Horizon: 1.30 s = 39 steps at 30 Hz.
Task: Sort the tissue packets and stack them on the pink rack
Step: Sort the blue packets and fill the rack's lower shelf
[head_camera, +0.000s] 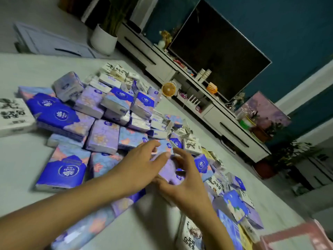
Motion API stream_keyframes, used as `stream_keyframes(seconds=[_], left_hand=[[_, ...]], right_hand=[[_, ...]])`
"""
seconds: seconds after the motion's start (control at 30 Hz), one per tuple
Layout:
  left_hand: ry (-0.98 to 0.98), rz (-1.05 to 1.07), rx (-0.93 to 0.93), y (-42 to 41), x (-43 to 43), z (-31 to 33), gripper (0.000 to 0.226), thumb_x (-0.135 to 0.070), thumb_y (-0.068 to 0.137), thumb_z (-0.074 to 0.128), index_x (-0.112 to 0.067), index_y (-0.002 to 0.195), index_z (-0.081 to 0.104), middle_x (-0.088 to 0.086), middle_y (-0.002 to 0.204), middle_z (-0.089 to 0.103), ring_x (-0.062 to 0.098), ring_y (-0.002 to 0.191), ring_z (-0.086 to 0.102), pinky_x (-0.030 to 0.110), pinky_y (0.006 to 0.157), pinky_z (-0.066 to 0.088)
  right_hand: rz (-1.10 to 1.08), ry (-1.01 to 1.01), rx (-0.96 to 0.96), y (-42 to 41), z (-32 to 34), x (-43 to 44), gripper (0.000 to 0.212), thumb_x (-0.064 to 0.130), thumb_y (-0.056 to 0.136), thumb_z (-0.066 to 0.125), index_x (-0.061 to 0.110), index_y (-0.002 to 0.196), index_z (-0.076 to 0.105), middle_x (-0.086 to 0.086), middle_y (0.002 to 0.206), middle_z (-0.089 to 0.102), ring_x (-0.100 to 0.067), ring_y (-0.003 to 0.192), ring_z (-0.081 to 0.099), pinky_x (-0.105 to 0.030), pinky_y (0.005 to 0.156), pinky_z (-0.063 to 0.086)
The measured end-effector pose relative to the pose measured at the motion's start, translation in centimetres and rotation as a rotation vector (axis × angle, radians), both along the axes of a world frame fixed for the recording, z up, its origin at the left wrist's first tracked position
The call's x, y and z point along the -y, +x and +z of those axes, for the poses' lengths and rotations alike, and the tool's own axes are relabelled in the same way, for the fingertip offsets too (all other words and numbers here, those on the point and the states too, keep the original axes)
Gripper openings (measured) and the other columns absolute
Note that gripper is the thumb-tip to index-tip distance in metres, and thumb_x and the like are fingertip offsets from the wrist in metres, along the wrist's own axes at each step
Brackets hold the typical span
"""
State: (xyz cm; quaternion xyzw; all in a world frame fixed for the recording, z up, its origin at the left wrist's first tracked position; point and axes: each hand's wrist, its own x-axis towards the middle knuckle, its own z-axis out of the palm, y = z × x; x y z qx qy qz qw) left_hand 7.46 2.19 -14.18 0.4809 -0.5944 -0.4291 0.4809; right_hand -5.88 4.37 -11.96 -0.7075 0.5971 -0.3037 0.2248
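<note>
Bare table (19, 165) is open L of the pile of tissue packets (104, 134), plus a clear patch at the near edge. Small packets (232, 201) crowd my way R to the pink rack (288, 237); I see the far-side strip open.

We look down on a pale table (27, 159) heaped with tissue packs (115, 105). Large blue packs (62, 170) lie flat at its near left, purple packs (103, 138) pile up toward the middle, and a big white pack (14, 116) with black lettering sits at the left edge. Smaller white packs (115, 73) crowd the far end. Mixed small packs (232, 201) trail right toward a blurred pink rack (288, 236); whether it rests on the table we cannot tell.
</note>
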Motion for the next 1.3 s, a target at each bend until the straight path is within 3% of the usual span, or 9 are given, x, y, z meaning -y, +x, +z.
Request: stream_keyframes(seconds=[0.1, 0.23, 0.4, 0.5, 0.6, 0.9, 1.07, 1.2, 1.3], left_hand=[[0.243, -0.15, -0.193, 0.1, 0.6, 0.3, 0.056, -0.052, 0.07, 0.059, -0.009, 0.107, 0.059, 0.008, 0.11, 0.064, 0.023, 0.105, 0.059, 0.039, 0.097, 0.043], [0.295, -0.125, -0.26, 0.2, 0.5, -0.3, 0.044, -0.042, 0.077, 0.065, -0.006, 0.101, 0.057, 0.007, 0.094, 0.06, 0.022, 0.086, 0.055, 0.034, 0.081, 0.042], [0.428, -0.117, -0.471, 0.0, -0.1, 1.0, 0.012, -0.017, 0.072, 0.055, -0.009, 0.069, 0.046, 0.011, 0.069, 0.041, 0.021, 0.069, 0.038, 0.031, 0.063, 0.026], [0.436, -0.096, -0.559, -0.4, 0.0, 1.2, 0.032, 0.007, 0.082, 0.036, -0.013, 0.058, 0.032, 0.007, 0.059, 0.025, 0.019, 0.059, 0.025, 0.03, 0.057, 0.018], [0.424, -0.194, -0.58, -0.1, -0.9, 1.3, 0.029, 0.013, 0.084, 0.034, -0.008, 0.068, 0.045, 0.011, 0.063, 0.042, 0.019, 0.055, 0.042, 0.026, 0.051, 0.036], [0.409, -0.251, -0.593, 1.0, -5.9, 2.7, 0.03, 0.012, 0.089, 0.034, -0.004, 0.093, 0.06, 0.003, 0.069, 0.072, 0.009, 0.057, 0.067, 0.02, 0.051, 0.055], [0.46, -0.305, -0.534, -1.6, -8.4, 3.7, 0.034, 0.005, 0.088, 0.039, -0.003, 0.085, 0.072, 0.011, 0.083, 0.073, 0.017, 0.067, 0.071, 0.029, 0.059, 0.059], [0.502, -0.424, -0.331, -7.6, -11.0, 4.9, 0.022, -0.006, 0.091, 0.046, -0.013, 0.107, 0.059, 0.0, 0.076, 0.074, 0.02, 0.053, 0.068, 0.031, 0.034, 0.05], [0.54, -0.53, -0.276, -13.6, -13.3, 5.9, 0.016, -0.006, 0.091, 0.046, -0.014, 0.09, 0.059, -0.001, 0.062, 0.071, 0.017, 0.044, 0.064, 0.027, 0.03, 0.046]], right_hand=[[0.194, 0.025, -0.014, -0.1, 1.7, -1.4, 0.087, 0.045, 0.048, 0.079, 0.039, 0.127, 0.041, 0.024, 0.124, 0.051, 0.009, 0.114, 0.047, -0.004, 0.09, 0.038], [0.132, 0.197, -0.206, -2.6, 2.2, -0.3, 0.092, 0.029, 0.053, 0.089, 0.043, 0.126, 0.035, 0.023, 0.12, 0.046, 0.008, 0.112, 0.045, 0.004, 0.079, 0.034], [0.008, 0.173, -0.675, -4.1, -0.6, 1.2, 0.092, 0.065, 0.051, 0.061, 0.026, 0.132, 0.041, 0.0, 0.122, 0.044, -0.015, 0.111, 0.039, -0.02, 0.085, 0.03], [-0.011, 0.293, -0.762, -4.2, -0.1, 1.9, 0.087, 0.043, 0.065, 0.077, 0.024, 0.138, 0.034, -0.006, 0.13, 0.035, -0.023, 0.121, 0.035, -0.03, 0.1, 0.032], [-0.01, 0.315, -0.821, -3.8, 0.5, 2.1, 0.068, 0.035, 0.066, 0.079, 0.014, 0.121, 0.044, -0.009, 0.12, 0.039, -0.026, 0.112, 0.037, -0.031, 0.09, 0.035], [0.057, 0.214, -0.475, -4.5, 1.3, -2.2, 0.07, 0.022, 0.065, 0.079, 0.016, 0.122, 0.04, -0.005, 0.121, 0.05, -0.018, 0.098, 0.045, -0.029, 0.081, 0.039], [-0.004, 0.121, -0.061, -9.1, 3.9, -11.1, 0.075, 0.019, 0.072, 0.075, 0.024, 0.131, 0.03, 0.014, 0.121, 0.039, 0.002, 0.092, 0.047, 0.0, 0.073, 0.038], [-0.023, 0.285, 0.205, -16.5, 3.2, -20.2, 0.067, 0.027, 0.061, 0.08, 0.033, 0.119, 0.046, 0.015, 0.117, 0.051, -0.01, 0.083, 0.056, -0.028, 0.074, 0.053], [-0.122, 0.376, 0.208, -23.6, 3.0, -25.4, 0.078, 0.033, 0.049, 0.081, 0.031, 0.12, 0.05, 0.011, 0.117, 0.056, -0.009, 0.083, 0.056, -0.031, 0.078, 0.051]])
